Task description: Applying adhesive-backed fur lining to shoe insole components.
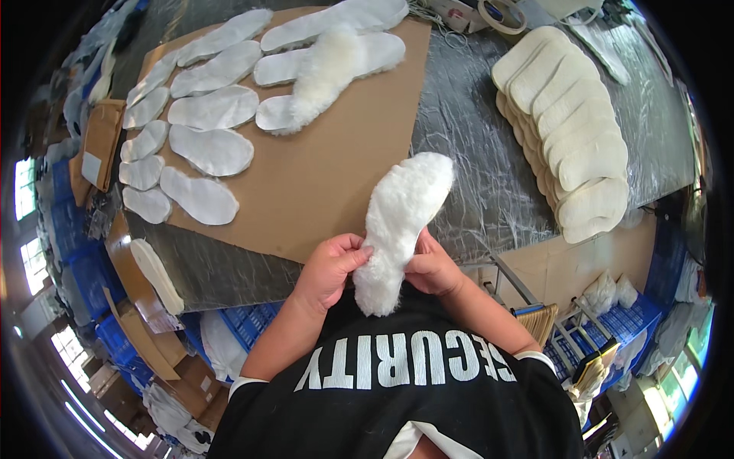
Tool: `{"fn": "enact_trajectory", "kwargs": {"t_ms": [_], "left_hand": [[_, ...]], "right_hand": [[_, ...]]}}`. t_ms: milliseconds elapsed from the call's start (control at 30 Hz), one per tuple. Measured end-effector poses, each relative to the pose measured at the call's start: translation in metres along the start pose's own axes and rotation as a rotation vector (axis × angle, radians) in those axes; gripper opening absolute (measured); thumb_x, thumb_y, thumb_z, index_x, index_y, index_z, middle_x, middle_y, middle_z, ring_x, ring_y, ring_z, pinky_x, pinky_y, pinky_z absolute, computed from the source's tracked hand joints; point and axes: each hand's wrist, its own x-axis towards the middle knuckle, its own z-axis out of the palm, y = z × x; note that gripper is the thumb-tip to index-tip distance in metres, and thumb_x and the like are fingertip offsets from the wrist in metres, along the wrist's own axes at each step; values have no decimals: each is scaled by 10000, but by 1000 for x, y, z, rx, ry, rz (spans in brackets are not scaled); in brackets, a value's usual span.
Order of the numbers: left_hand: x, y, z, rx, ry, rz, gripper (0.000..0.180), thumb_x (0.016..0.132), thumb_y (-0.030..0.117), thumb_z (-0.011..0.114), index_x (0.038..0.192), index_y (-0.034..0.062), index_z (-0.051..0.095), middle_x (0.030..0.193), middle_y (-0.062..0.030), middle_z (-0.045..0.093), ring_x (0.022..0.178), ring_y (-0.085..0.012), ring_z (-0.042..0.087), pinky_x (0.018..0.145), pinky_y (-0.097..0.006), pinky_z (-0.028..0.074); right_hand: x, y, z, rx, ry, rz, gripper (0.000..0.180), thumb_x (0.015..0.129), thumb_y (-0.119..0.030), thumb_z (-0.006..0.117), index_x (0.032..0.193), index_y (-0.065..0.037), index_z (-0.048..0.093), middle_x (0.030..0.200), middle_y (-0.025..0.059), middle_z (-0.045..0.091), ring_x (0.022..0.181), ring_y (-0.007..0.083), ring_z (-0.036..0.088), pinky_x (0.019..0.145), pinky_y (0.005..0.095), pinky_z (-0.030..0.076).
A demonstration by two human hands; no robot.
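Observation:
Between my two hands is a white fleece insole, fluffy side up, its wide end tilted away toward the upper right. My left hand pinches its left edge near the narrow end, thumb on the pile. On the opposite edge, my right hand grips it with fingers partly hidden underneath. Beyond, white insoles lie smooth side up in overlapping rows on a brown cardboard sheet. One fluffy insole rests pile up across others there. To the right, cream insole pieces are fanned out in overlapping stacks.
The table has a dark, plastic-like covering. Tape rolls and cords sit at its far edge. A pale insole stack stands at the left edge. Blue crates are below the table, and a metal-framed chair is at the right.

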Motion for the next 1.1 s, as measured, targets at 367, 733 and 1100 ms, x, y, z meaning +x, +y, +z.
{"fn": "enact_trajectory", "kwargs": {"t_ms": [367, 733, 1100], "left_hand": [[-16, -5, 17, -80, -50, 84, 286, 890, 34, 630, 1166, -39, 623, 1112, -107, 682, 1054, -193, 644, 935, -331, 493], [-41, -11, -8, -555, -71, 27, 346, 918, 88, 545, 1226, -69, 557, 1155, -164, 658, 1038, -256, 663, 928, -384, 531], [-37, -1, 5, 61, 21, 110, 456, 890, -11, 608, 1323, -34, 468, 1127, -115, 629, 979, -182, 630, 863, -312, 528]], "right_hand": [[-13, 3, 12, 459, -45, 82, 764, 861, -246, 699, 1471, -70, 274, 1315, 203, 533, 1234, 307, 534, 1031, 470, 447], [-33, -8, 8, 434, -51, 127, 294, 910, -133, 651, 1141, 14, 543, 1119, 145, 652, 1083, 245, 639, 988, 386, 506], [-29, -9, -1, 338, 256, 86, 266, 984, -304, 551, 1053, -47, 533, 1013, 82, 642, 930, 183, 656, 835, 358, 563]]}}
